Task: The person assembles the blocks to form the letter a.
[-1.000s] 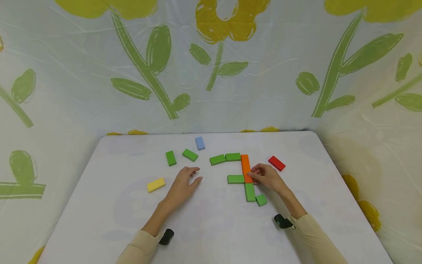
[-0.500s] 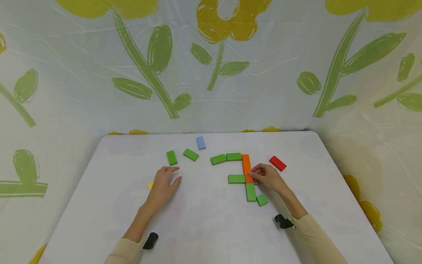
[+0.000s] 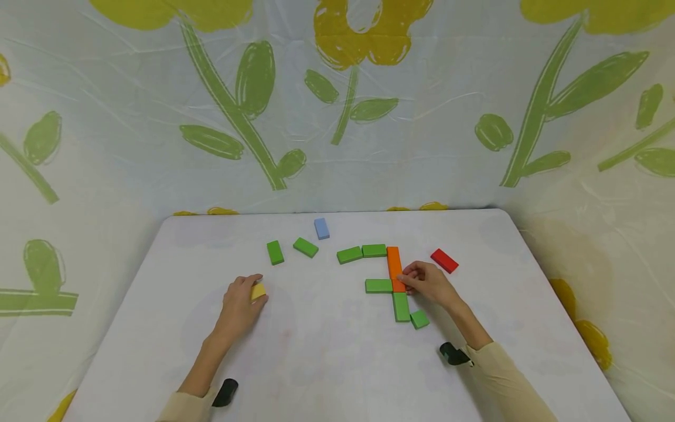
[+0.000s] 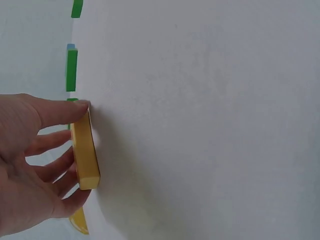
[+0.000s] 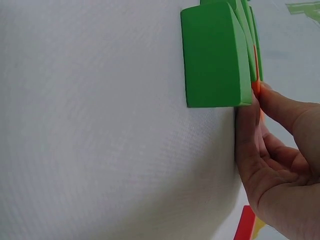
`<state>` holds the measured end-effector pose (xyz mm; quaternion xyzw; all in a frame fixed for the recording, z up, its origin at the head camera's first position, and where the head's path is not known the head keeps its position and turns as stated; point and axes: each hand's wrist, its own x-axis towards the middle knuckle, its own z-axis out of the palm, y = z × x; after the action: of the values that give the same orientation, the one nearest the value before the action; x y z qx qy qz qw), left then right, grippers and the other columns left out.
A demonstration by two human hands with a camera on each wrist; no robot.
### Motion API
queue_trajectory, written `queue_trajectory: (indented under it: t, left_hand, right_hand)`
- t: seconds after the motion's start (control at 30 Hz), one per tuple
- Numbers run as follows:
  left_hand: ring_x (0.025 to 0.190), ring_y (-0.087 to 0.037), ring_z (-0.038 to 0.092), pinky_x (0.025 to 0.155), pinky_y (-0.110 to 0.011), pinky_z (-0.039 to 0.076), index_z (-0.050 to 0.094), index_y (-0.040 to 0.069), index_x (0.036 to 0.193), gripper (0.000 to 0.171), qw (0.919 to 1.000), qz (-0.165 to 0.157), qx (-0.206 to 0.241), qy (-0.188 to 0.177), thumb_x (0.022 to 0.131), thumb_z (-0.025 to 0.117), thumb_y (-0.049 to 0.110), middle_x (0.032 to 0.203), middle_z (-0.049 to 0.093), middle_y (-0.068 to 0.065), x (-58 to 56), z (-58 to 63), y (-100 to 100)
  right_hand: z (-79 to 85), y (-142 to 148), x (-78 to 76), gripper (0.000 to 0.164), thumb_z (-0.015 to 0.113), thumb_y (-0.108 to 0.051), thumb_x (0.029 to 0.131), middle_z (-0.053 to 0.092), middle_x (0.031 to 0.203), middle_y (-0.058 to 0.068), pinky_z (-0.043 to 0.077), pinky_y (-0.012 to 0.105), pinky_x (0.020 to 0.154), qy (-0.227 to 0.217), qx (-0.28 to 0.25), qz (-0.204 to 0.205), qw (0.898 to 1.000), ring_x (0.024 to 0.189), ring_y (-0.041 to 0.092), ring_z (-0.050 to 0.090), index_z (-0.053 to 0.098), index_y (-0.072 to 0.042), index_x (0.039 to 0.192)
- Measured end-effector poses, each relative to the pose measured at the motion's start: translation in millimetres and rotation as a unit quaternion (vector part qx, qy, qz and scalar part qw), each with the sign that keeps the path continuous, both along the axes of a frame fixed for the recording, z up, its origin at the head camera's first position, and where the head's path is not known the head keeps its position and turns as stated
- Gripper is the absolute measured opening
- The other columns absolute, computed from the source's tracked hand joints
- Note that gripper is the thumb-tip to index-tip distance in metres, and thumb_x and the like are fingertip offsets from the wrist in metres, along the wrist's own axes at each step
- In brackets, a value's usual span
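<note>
At the left of the table, my left hand (image 3: 238, 310) holds a yellow block (image 4: 86, 152) between its thumb and fingertips, at the block's two ends. My right hand (image 3: 429, 283) is at the lower part of an orange strip (image 3: 394, 262), pinching its edge with thumb and curled fingers. Against the strip lie a green block (image 3: 378, 286) on its left side and another green block (image 3: 401, 308) at its near end. A small green block (image 3: 419, 319) sits at that one's lower right corner. From the strip's far end, two green blocks (image 3: 374, 251) run off leftward.
A red block (image 3: 444, 261) lies beyond my right hand. Toward the back left are a light blue block (image 3: 321, 228) and two loose green blocks (image 3: 305, 247). A patterned cloth (image 3: 411, 146) rises behind the white table (image 3: 327, 363).
My left hand has moved left and down to the yellow block and taken hold of it; the block has turned slightly in view. My right hand has stayed at the orange strip.
</note>
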<state>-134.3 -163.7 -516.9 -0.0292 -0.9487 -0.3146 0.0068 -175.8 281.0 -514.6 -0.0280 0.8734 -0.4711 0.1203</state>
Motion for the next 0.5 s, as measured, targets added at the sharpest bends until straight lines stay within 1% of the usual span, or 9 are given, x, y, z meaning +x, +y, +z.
queue_trajectory:
  t: [0.17, 0.23, 0.3, 0.4, 0.5]
  left_hand:
    - [0.114, -0.042, 0.051, 0.094, -0.053, 0.046, 0.059, -0.010, 0.132, 0.043, 0.9998, 0.006, 0.004, -0.019, 0.094, 0.072, 0.004, 0.124, 0.056, -0.028, 0.7, 2.2, 0.1]
    - [0.114, -0.041, 0.052, 0.095, -0.054, 0.046, 0.061, -0.011, 0.129, 0.040, 0.9998, 0.010, 0.000, -0.015, 0.094, 0.072, 0.003, 0.123, 0.057, -0.028, 1.4, 1.9, 0.6]
    - [0.113, -0.041, 0.053, 0.095, -0.054, 0.046, 0.062, -0.010, 0.127, 0.039, 0.9999, 0.013, 0.001, -0.007, 0.093, 0.073, 0.004, 0.121, 0.058, -0.027, 2.3, 1.9, 1.6]
    - [0.109, -0.038, 0.054, 0.093, -0.051, 0.046, 0.061, -0.007, 0.129, 0.039, 0.9998, 0.016, 0.011, -0.002, 0.094, 0.073, 0.006, 0.120, 0.059, -0.024, 2.6, 1.9, 3.6]
    - [0.107, -0.035, 0.054, 0.092, -0.049, 0.045, 0.060, -0.005, 0.130, 0.040, 0.9996, 0.010, 0.028, -0.003, 0.095, 0.073, 0.008, 0.119, 0.061, -0.022, 1.5, 2.4, 7.4]
  right_hand:
    - [-1.6, -0.2, -0.4, 0.028, 0.072, -0.017, 0.099, 0.063, 0.086, 0.009, 0.055, 0.023, 0.069, -0.003, -0.002, 0.001, 1.000, 0.074, 0.020, 0.064, 0.062, 0.006, 0.111]
    - [-2.2, -0.3, -0.3, 0.028, 0.072, -0.017, 0.098, 0.063, 0.086, 0.009, 0.055, 0.023, 0.069, -0.003, -0.002, 0.003, 1.000, 0.074, 0.020, 0.064, 0.062, 0.006, 0.111]
    - [-2.0, -0.4, -0.6, 0.028, 0.072, -0.017, 0.098, 0.063, 0.086, 0.009, 0.055, 0.023, 0.069, -0.002, 0.000, 0.002, 1.000, 0.074, 0.020, 0.064, 0.062, 0.006, 0.110]
    - [-0.8, -1.1, -0.9, 0.027, 0.072, -0.017, 0.098, 0.063, 0.085, 0.009, 0.055, 0.023, 0.069, -0.003, -0.001, -0.002, 1.000, 0.074, 0.020, 0.064, 0.062, 0.005, 0.110]
    - [-0.5, -1.3, -0.8, 0.027, 0.072, -0.017, 0.098, 0.063, 0.085, 0.009, 0.055, 0.023, 0.068, -0.005, -0.003, -0.006, 1.000, 0.074, 0.020, 0.063, 0.063, 0.005, 0.109]
